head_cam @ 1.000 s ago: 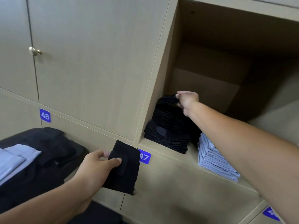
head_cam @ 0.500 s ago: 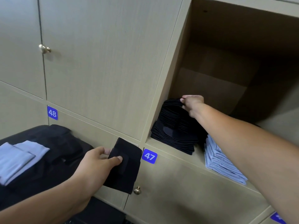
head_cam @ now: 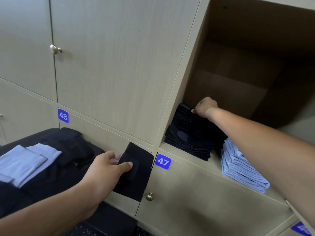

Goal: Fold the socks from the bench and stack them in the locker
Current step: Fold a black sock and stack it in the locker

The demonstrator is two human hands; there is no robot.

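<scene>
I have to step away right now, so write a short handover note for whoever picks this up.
Left hand pinches a folded black sock in front of the lockers.
Right hand grips the top of the black sock stack in the open locker.
Done: black stack and light blue stack side by side in the locker.
Left: add the held sock; fold the light blue socks on the bench.

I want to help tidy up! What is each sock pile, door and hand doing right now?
Left hand: pinches a folded black sock.
Right hand: grips the black sock stack.
Light blue sock stack: lies beside it, leaning.
Locker: open.
Door 47: closed.
</scene>
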